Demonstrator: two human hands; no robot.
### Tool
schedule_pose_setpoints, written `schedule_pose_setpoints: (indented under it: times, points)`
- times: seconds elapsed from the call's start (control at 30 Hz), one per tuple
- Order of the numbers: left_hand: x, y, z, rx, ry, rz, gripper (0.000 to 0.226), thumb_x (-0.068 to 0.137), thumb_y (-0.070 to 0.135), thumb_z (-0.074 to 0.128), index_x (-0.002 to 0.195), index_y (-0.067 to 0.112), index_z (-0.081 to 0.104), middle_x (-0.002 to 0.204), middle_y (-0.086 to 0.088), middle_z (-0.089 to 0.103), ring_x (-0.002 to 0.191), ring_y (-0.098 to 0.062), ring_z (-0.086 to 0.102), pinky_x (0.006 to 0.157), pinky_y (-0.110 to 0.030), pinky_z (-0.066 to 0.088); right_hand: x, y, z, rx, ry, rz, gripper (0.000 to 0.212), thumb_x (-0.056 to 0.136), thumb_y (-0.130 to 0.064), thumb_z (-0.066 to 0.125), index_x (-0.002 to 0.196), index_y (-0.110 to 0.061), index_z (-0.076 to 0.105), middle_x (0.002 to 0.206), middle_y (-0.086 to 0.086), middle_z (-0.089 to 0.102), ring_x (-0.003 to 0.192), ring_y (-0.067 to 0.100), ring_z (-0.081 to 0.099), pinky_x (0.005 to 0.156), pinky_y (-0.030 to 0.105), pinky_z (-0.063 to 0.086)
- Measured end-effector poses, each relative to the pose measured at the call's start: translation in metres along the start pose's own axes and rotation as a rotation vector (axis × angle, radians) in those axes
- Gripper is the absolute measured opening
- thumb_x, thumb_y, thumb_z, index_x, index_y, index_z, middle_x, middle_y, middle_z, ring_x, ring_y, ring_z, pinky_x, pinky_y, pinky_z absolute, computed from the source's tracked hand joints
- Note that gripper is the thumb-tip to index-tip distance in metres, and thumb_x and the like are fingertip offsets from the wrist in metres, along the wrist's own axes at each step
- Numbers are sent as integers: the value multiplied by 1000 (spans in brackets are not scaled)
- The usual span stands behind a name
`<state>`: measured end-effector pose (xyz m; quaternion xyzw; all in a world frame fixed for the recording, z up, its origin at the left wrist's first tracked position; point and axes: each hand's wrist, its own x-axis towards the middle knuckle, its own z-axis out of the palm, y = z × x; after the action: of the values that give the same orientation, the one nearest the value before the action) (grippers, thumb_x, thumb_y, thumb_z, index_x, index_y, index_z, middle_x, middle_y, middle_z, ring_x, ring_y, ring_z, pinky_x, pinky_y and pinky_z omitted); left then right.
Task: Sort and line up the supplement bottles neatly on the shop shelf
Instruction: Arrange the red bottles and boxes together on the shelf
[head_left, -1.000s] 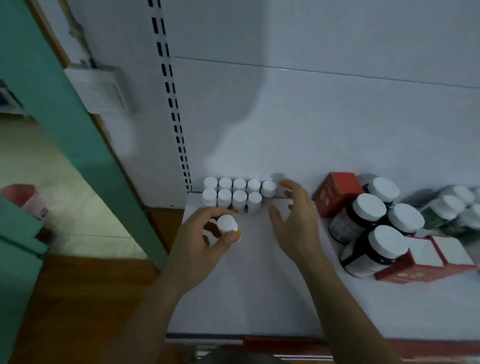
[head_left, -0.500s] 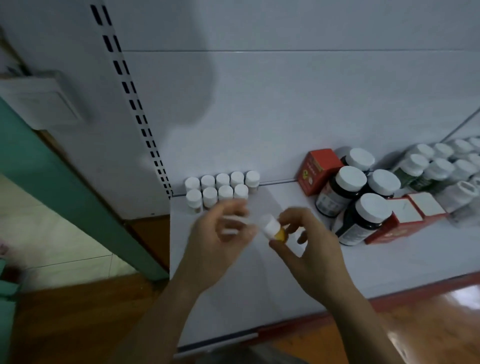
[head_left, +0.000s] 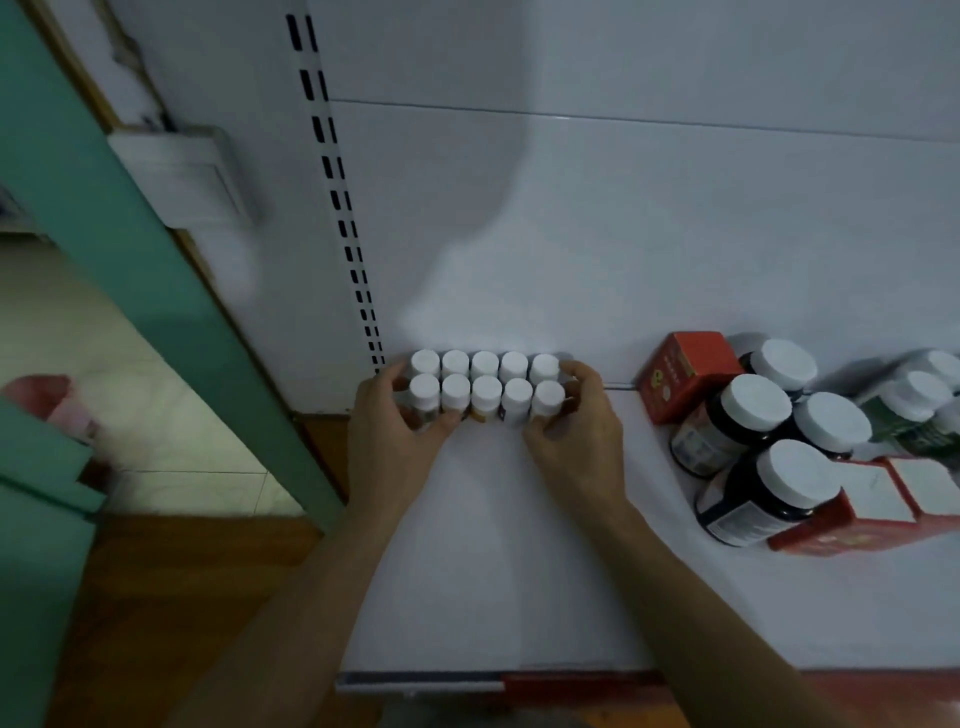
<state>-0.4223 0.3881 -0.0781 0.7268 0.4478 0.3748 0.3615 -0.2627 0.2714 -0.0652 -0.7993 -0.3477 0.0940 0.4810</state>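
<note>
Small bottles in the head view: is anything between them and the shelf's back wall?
Nothing visible. The small bottles stand two rows deep at the back wall, left hand and right hand cupping the block's ends. The red box stands apart to the right.

On your left a green door frame (head_left: 156, 270) runs diagonally, with a white wall box (head_left: 182, 176) mounted just beside it and a black-slotted upright (head_left: 337, 197) further right. Below it you see brown wooden floor (head_left: 171, 597), pale tiled floor (head_left: 130, 405) beyond the frame, and a blurred pink-red object (head_left: 47, 400) at the left edge.
</note>
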Motion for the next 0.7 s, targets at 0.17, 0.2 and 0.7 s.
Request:
schedule_pose_setpoints:
  times: [0.17,0.2,0.7]
  points:
    - [0,-3,5,27,21,-16,80,66,44,92,135,28,56,127,6,62,107,-13,61,88,-43,55,6,7,2,5,1,-32,59,77,-25,74,130,-35,51,124,-13,61,113,9,60,94,31,50]
    - [0,-4,5,32,26,-21,80,66,46,92,135,29,55,128,7,63,108,-14,62,89,-44,56,6,10,3,-5,8,-39,60,76,-24,74,131,-31,52,124,-12,60,112,9,59,93,30,50]
    - [-5,1,5,106,40,5,73,68,41,92,132,28,59,118,6,63,96,-12,62,80,-29,51,11,11,3,72,-49,-66,77,72,-35,89,139,-24,53,124,-3,52,115,11,49,93,21,37]
